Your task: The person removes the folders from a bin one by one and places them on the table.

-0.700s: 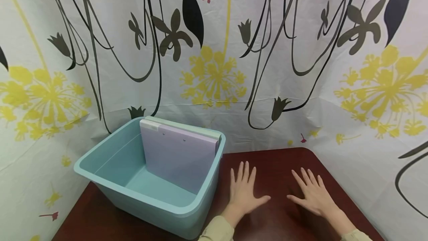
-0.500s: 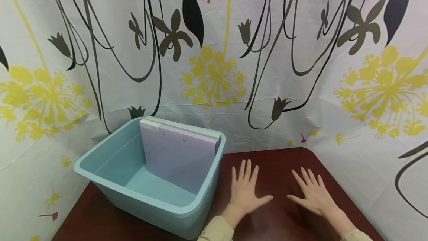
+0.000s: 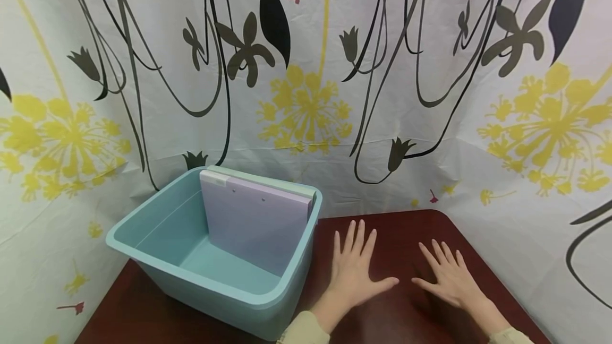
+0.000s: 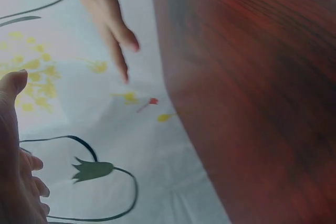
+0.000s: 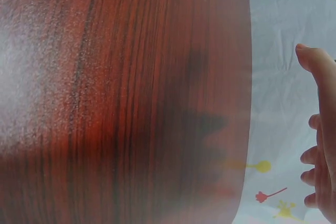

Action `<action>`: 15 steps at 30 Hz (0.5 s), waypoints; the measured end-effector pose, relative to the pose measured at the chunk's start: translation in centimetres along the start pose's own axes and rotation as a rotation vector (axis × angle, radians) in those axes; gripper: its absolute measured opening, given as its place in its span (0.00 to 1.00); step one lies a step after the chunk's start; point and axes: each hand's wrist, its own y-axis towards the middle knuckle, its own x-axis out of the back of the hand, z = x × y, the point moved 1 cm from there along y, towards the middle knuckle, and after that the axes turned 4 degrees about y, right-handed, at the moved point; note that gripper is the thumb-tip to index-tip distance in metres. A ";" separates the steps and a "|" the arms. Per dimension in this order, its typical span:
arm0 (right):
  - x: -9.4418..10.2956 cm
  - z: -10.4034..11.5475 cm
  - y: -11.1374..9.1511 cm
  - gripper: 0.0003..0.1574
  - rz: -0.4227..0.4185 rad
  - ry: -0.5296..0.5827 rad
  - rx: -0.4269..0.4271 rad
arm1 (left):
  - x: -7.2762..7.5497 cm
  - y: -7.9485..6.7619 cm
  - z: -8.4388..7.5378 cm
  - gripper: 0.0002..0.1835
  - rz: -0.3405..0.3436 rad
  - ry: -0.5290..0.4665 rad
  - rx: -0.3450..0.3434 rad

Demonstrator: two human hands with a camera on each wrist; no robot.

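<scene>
My left hand hovers above the table with its fingers straight and spread, just right of a blue plastic tub. To its right is my right hand, palm down, fingers also spread and holding nothing. The left wrist view shows part of the left hand at its left edge and the right hand near the top. In the right wrist view, the right hand shows at the right edge over its shadow. The tub holds a lilac folder and a pale green one behind it, both upright against the back wall.
The dark red wooden table has a rounded far right corner. Behind and beside it hangs a white curtain printed with yellow, red and dark plant shapes.
My left hand has moved forward and slightly right, away from the tub. The right hand has hardly moved, and the tub and folders stay where they were.
</scene>
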 end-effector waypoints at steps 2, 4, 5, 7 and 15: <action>0.0 0.0 0.0 0.56 -0.001 0.003 0.001 | 0.8 -0.1 0.0 0.52 -0.015 -0.003 -0.007; 0.0 -0.1 0.0 0.56 -0.001 0.007 -0.001 | 1.6 -0.2 0.0 0.52 -0.028 -0.004 -0.012; 0.0 -0.1 0.0 0.56 0.000 0.007 -0.003 | 2.0 -0.2 0.1 0.52 -0.035 -0.007 -0.014; 0.0 -0.1 0.0 0.56 0.001 0.007 -0.007 | 2.8 -0.4 0.2 0.52 -0.049 -0.021 -0.019; -0.1 -0.2 -0.1 0.55 -0.002 0.023 -0.008 | 5.7 -1.2 1.4 0.51 -0.101 -0.091 -0.011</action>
